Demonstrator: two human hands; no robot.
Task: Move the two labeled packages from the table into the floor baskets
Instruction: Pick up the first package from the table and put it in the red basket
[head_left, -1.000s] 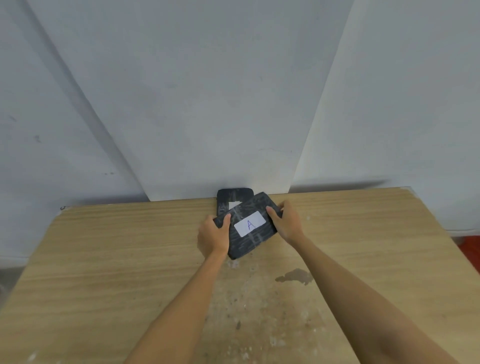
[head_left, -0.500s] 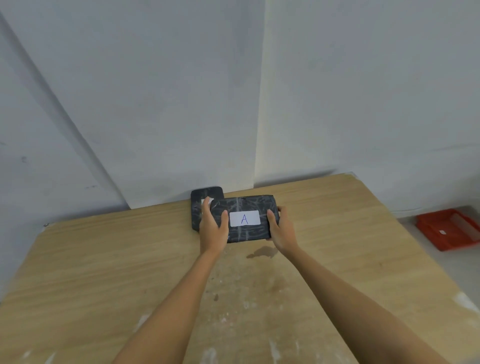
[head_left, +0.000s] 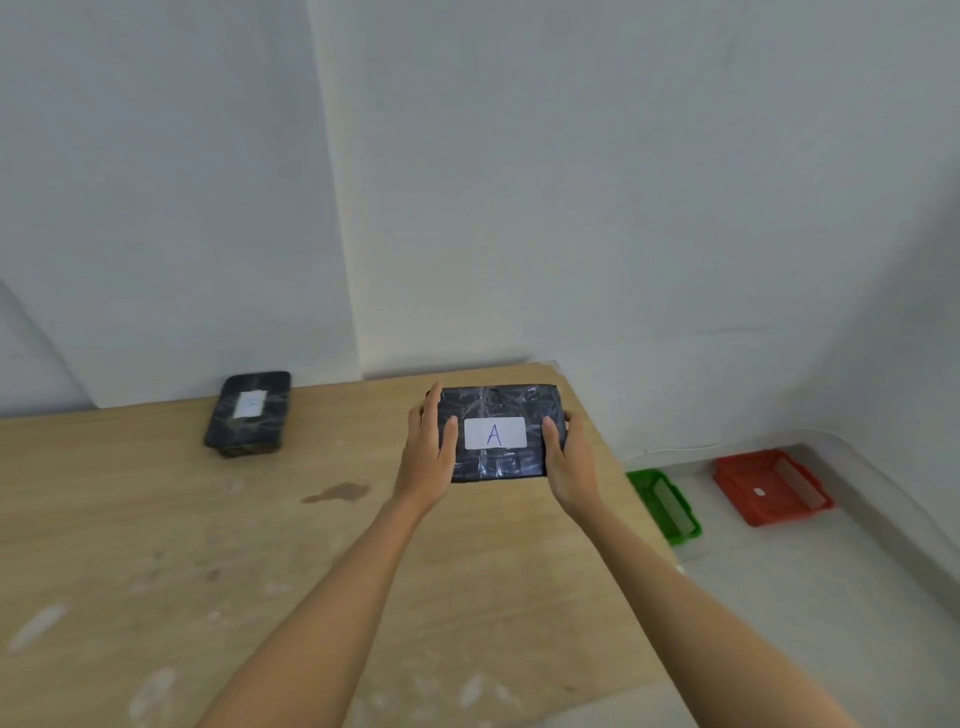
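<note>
We hold the dark, tape-wrapped rectangular package with the white label marked A (head_left: 496, 434) between both hands, its long axis running side to side from one palm to the other and its label facing up at us. Our left hand (head_left: 428, 457) clasps the left short end, fingers curled over the far edge and thumb on top; our right hand (head_left: 566, 457) clasps the right short end the same way. The package appears lifted clear of the pale wooden bench (head_left: 156, 545), near its far right corner, though we cannot be sure of the gap beneath it. What the next move turns on is that both baskets lie to the right of our hands and lower, on the floor past the bench edge: the green plastic basket (head_left: 667, 506) just beyond our right hand, the red plastic basket (head_left: 769, 486) further right of it, so the right hand is the nearer one and will lead the swing. We cannot read any mark that says which basket takes A. The second dark wrapped package with a small white label (head_left: 248, 413) lies well to the left of our left hand, resting flat on the bench by the wall, its label too blurred to read.
</note>
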